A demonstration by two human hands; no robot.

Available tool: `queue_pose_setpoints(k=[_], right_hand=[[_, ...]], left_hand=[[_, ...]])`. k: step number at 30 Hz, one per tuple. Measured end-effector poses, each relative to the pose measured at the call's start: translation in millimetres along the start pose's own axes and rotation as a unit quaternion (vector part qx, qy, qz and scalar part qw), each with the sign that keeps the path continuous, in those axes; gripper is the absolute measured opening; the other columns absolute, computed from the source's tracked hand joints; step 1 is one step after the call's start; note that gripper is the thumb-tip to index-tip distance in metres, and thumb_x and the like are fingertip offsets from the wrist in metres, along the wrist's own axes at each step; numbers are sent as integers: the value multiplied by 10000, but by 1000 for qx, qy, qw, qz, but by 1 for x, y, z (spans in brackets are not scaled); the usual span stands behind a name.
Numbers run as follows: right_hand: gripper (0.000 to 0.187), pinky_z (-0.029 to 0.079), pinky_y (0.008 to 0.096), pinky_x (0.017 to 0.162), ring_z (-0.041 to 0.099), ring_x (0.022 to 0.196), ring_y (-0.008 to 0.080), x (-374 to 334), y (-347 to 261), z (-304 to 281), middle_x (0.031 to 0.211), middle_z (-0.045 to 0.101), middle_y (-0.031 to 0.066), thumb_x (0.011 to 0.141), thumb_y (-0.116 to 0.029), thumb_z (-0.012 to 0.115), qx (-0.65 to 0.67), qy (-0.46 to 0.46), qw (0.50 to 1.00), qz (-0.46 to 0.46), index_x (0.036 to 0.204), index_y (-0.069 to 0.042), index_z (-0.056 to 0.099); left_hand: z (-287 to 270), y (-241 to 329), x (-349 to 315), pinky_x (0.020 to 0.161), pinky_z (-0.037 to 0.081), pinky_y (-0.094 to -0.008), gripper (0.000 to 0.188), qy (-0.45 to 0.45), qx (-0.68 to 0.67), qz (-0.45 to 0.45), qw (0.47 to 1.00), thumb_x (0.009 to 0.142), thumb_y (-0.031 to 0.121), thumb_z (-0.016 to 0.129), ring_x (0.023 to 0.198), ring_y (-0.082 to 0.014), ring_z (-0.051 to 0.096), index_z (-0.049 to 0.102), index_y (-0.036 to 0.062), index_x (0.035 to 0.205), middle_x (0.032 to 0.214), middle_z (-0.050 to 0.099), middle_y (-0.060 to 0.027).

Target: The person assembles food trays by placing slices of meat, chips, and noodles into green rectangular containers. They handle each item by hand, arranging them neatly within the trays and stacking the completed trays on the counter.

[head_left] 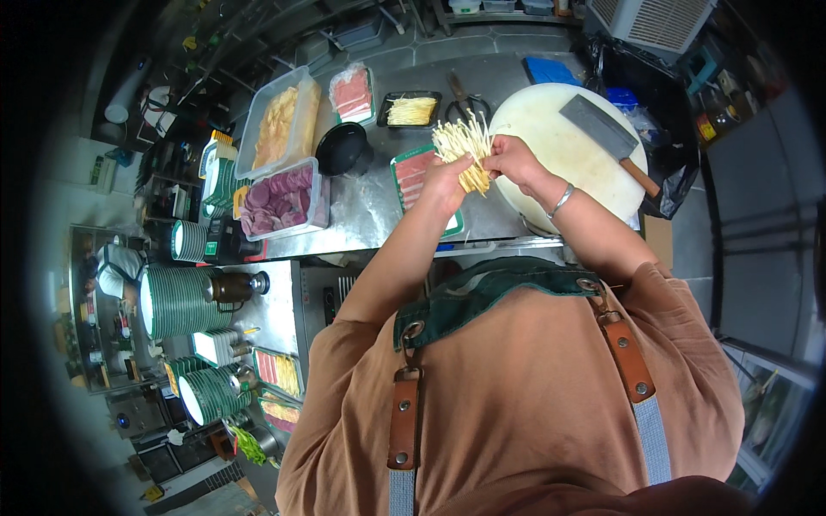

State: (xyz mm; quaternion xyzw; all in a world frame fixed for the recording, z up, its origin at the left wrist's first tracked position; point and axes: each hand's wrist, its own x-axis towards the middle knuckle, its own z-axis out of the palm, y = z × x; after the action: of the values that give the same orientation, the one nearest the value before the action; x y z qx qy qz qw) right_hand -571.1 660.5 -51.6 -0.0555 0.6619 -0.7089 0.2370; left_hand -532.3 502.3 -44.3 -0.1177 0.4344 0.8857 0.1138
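Note:
A bunch of enoki mushrooms [462, 144] is held between my two hands, over the steel counter and beside the cutting board. My left hand [449, 183] grips the bunch from the left, with the thumb across its stems. On the other side my right hand [513, 163] pinches the stems, a bracelet at its wrist. Below my hands lies a green-rimmed tray of sliced meat [415, 176], partly covered by my left hand and forearm. Just beyond sits a black tray of enoki mushrooms [410, 110]. Scissors [465, 101] lie next to that tray.
A cleaver [600, 126] rests on the round cutting board [540, 110] at right. To the left stand a tub of yellowish slices [274, 129], a tub of purple slices [280, 199] and a black bowl [344, 150]. Stacked plates [179, 303] fill the lower left.

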Motion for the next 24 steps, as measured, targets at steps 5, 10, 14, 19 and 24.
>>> queue_pose_setpoints(k=[5,10,14,19,24], right_hand=[[102,481,230,588,586,674,101,-7,-3,16,788,619,27,842,27,606,29,27,998,-48,931,-21,594],[131,471,223,594,570,665,89,1,-7,8,833,619,8,860,18,597,119,53,991,-17,974,-46,590],[172,463,231,585,562,665,91,2,-9,10,804,592,11,800,-11,652,-17,-32,999,34,956,-40,588],[203,455,244,594,564,675,97,-2,-16,21,832,615,24,794,11,636,-20,4,1000,-19,986,-38,591],[214,466,226,611,586,689,97,6,-21,8,854,645,24,823,37,577,119,51,991,-24,1017,-54,572]], left_hand=[[5,1,-3,832,558,-452,324,94,30,59,993,878,-66,554,986,-319,640,493,-40,1195,1134,618,-172],[4,12,-4,829,562,-405,328,164,-58,47,984,857,-95,556,928,-272,657,518,-10,1171,1070,644,-149],[-3,9,-3,843,550,-442,377,112,-32,36,993,863,-89,566,1020,-301,630,503,4,1223,1150,620,-164],[9,6,-8,892,526,-447,381,133,-46,52,989,868,-96,551,1055,-304,606,487,5,1230,1170,590,-171],[-2,12,-1,867,538,-461,330,172,-106,84,976,885,-96,528,990,-323,632,469,11,1192,1153,576,-197]])
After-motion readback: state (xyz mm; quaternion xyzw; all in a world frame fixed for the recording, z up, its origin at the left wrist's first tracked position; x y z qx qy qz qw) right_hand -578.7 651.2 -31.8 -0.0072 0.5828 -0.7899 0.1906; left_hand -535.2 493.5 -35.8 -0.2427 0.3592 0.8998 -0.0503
